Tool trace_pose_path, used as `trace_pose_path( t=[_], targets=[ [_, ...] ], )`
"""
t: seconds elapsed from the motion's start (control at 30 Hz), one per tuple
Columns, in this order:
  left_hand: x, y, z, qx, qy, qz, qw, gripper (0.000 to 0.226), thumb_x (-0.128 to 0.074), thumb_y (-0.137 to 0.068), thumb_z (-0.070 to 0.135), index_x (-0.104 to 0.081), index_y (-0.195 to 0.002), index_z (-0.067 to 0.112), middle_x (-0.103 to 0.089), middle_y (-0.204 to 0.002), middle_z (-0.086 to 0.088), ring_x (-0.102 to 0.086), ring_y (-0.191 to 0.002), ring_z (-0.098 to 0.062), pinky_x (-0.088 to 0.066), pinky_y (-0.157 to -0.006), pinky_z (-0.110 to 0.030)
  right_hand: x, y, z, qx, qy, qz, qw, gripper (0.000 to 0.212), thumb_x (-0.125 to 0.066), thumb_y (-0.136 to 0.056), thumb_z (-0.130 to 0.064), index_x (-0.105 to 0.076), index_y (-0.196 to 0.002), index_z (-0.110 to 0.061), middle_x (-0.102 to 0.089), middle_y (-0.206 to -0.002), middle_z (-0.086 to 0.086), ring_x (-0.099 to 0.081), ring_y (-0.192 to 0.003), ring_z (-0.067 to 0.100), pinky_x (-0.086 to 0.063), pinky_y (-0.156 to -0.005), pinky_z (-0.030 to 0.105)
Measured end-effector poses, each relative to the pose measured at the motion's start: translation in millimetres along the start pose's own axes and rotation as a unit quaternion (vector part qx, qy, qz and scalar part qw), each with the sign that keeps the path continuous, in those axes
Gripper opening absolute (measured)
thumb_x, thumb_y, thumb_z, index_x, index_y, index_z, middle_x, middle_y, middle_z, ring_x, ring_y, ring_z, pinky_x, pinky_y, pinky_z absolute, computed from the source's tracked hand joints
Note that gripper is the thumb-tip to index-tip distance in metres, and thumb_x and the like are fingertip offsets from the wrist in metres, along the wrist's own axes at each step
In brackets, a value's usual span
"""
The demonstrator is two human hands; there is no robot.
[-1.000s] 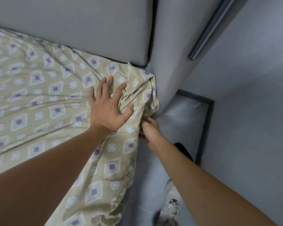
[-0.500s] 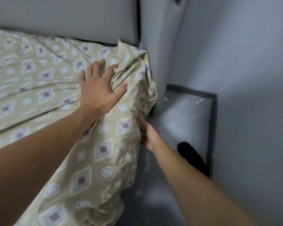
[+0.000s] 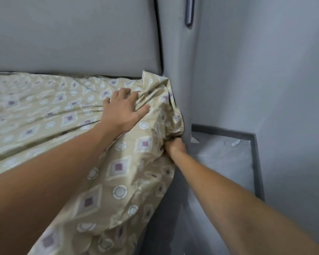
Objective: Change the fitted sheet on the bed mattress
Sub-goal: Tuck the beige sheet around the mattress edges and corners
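A beige fitted sheet (image 3: 50,115) with purple diamonds and white rings covers the mattress top and hangs loose over its near-right corner. My left hand (image 3: 124,109) presses flat on the sheet on top of the mattress near that corner, with the fingertips digging into bunched cloth. Lower, at the side of the corner, my right hand (image 3: 174,145) reaches under the hanging fabric; its fingers are hidden in the folds and seem to grip the sheet's edge.
A grey padded headboard (image 3: 72,34) rises behind the mattress, with a grey side panel (image 3: 175,57) close against the corner. A grey wall (image 3: 274,70) stands at right. A narrow strip of grey floor (image 3: 221,157) with a dark skirting lies between bed and wall.
The view has tilted up and come lower. My left hand has slid toward the corner and bunched the cloth. My right hand has moved forward, deeper under the sheet at the corner.
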State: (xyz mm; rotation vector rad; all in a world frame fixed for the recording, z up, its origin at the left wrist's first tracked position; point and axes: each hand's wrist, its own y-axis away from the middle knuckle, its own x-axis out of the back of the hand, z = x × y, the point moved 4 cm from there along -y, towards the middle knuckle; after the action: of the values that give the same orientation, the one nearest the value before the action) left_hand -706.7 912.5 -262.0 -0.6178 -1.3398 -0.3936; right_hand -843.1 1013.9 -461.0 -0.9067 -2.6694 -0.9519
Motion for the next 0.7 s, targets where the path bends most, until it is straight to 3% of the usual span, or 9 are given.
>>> trace_pose_path(
  t=[0.1,0.27,0.37,0.5,0.7],
  targets=[
    [7.0,4.4,4.5,0.003,-0.014,-0.016,1.0,0.088,-0.025,-0.079,0.085,-0.044,-0.149,0.035,-0.038,-0.158,-0.004,-0.031,-0.148,-0.028,-0.028,-0.115,-0.058,5.3,-19.4,10.7,0.011,0.056,-0.023,0.998,0.04,-0.049,-0.106,-0.032,-0.064,-0.132,-0.007,-0.064,-0.138,0.019,-0.061,-0.125,0.041,-0.051,-0.104,0.047],
    [5.6,18.8,14.2,-0.039,0.002,0.036,0.999,0.08,-0.04,-0.085,0.082,-0.032,-0.157,0.047,-0.04,-0.157,0.005,-0.037,-0.145,-0.024,-0.033,-0.115,-0.054,-21.6,-16.7,61.7,0.079,0.027,0.047,0.995,0.032,-0.047,-0.107,-0.029,-0.068,-0.123,-0.012,-0.072,-0.118,0.018,-0.066,-0.111,0.042,-0.052,-0.085,0.041],
    [3.1,14.2,16.7,-0.05,-0.02,0.014,0.998,0.08,-0.036,-0.084,0.084,-0.038,-0.154,0.046,-0.043,-0.154,0.008,-0.039,-0.143,-0.023,-0.033,-0.112,-0.051,-32.5,-23.2,82.8,0.081,0.037,0.108,0.99,0.031,-0.046,-0.108,-0.028,-0.063,-0.126,-0.009,-0.072,-0.11,0.02,-0.069,-0.105,0.043,-0.049,-0.077,0.039],
    [17.8,4.8,22.9,-0.038,-0.028,-0.014,0.999,0.088,-0.031,-0.076,0.089,-0.04,-0.153,0.048,-0.047,-0.153,0.006,-0.041,-0.142,-0.026,-0.035,-0.113,-0.053,-37.1,-38.9,90.6,0.118,0.093,0.123,0.981,0.028,-0.042,-0.11,-0.025,-0.062,-0.118,-0.007,-0.073,-0.105,0.018,-0.072,-0.097,0.041,-0.051,-0.072,0.038],
    [-1.6,-12.0,34.2,-0.001,-0.006,-0.039,0.999,0.089,-0.037,-0.076,0.088,-0.031,-0.157,0.052,-0.03,-0.166,0.007,-0.025,-0.152,-0.025,-0.023,-0.12,-0.059,-0.4,-73.2,129.5,0.057,0.168,0.151,0.972,0.03,-0.046,-0.11,-0.025,-0.064,-0.117,-0.002,-0.07,-0.114,0.023,-0.068,-0.105,0.039,-0.047,-0.076,0.036]
  ],
)
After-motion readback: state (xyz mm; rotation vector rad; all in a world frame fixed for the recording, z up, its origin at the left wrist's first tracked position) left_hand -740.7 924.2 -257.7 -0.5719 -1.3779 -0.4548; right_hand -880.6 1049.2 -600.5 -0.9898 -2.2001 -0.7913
